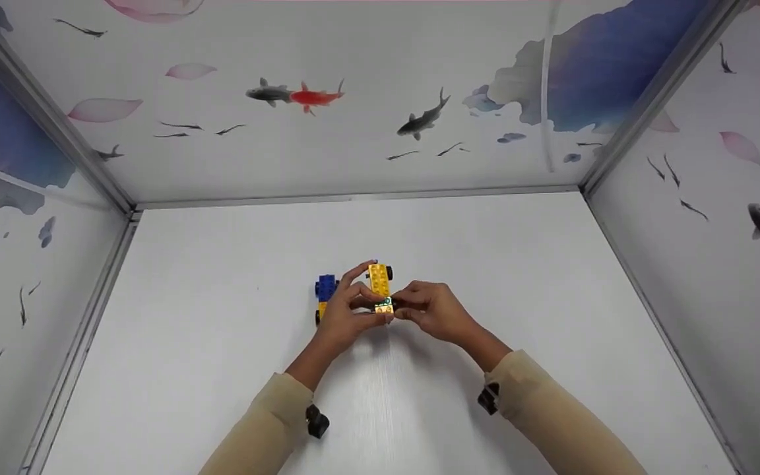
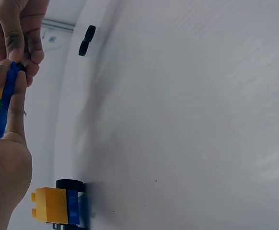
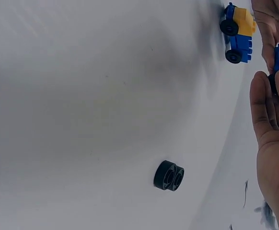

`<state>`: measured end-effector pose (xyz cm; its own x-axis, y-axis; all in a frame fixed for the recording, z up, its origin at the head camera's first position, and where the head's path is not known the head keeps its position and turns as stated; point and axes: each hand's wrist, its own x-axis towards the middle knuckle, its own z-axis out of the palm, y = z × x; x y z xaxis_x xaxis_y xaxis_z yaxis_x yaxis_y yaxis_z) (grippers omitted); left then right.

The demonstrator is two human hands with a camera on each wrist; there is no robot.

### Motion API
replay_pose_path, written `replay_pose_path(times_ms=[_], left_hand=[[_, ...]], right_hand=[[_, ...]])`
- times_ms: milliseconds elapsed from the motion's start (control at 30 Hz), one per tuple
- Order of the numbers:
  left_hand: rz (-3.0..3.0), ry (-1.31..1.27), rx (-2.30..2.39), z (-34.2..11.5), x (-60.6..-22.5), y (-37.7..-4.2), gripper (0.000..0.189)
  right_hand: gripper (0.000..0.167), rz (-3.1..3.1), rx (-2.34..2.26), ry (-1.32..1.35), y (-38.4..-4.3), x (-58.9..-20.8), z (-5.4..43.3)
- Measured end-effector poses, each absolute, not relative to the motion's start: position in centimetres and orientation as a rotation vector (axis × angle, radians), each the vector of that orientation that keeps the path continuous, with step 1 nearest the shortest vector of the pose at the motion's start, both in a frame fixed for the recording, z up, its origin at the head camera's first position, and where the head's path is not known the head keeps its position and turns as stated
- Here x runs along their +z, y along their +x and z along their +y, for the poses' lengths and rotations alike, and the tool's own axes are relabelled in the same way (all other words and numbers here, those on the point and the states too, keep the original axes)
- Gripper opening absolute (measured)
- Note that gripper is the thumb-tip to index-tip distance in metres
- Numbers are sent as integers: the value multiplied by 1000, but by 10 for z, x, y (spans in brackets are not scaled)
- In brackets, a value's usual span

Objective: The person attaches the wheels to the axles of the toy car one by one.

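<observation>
My left hand (image 1: 347, 315) holds a toy car (image 1: 379, 282) of yellow, green and blue bricks above the table, thumb on its near end and fingers along its side. A black wheel shows at the car's far end. Beside the near end, my right hand (image 1: 439, 311) pinches a black wheel (image 3: 273, 84) between thumb and fingers, right against the blue base (image 2: 7, 98). Those fingertips partly hide the wheel. Just left of my left hand stands a second toy car (image 1: 326, 288), blue and yellow with black wheels, partly covered by that hand in the head view.
Two loose black wheels (image 3: 169, 176) lie side by side on the white table (image 1: 221, 369). Printed panels with fish and petals, such as the back wall (image 1: 353, 152), enclose the table at the back and both sides, with metal edging along the corners.
</observation>
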<state>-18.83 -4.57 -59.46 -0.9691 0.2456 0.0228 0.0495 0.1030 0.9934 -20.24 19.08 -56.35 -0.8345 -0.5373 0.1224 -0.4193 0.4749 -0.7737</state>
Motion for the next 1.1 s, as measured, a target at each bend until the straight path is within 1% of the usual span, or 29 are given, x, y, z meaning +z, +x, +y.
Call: replay_pose_path(times_ms=[167,367,533,600,700,800,867,933,1100], left_hand=[[2181,317,2011,-46,-595,-186,26],[2111,218,2044,-45,-592,-184,28],[2091,197,2074,-44,-592,-184,27],[2079,195,2074,-44,-591,-184,30],[2070,179,2069,-42,-589,-183,44],[2076,150,2046,-41,-587,-182,65],[2091,136,2019,-41,-585,-182,75],[2099,132,2003,-40,-584,-181,80],[2127,169,1995,-38,-585,-180,82]], right_hand=[[29,2574,-1298,-835,-202,-564,193],[27,2521,-1332,-787,-203,-565,192],[26,2431,-1410,-713,-206,-566,191],[26,2422,-1438,-668,-208,-566,190],[32,2498,-1454,-599,-210,-566,188],[44,2605,-1451,-493,-214,-564,184],[51,2645,-1445,-421,-217,-563,182],[55,2642,-1460,-355,-220,-563,179],[58,2611,-1471,-304,-224,-562,174]])
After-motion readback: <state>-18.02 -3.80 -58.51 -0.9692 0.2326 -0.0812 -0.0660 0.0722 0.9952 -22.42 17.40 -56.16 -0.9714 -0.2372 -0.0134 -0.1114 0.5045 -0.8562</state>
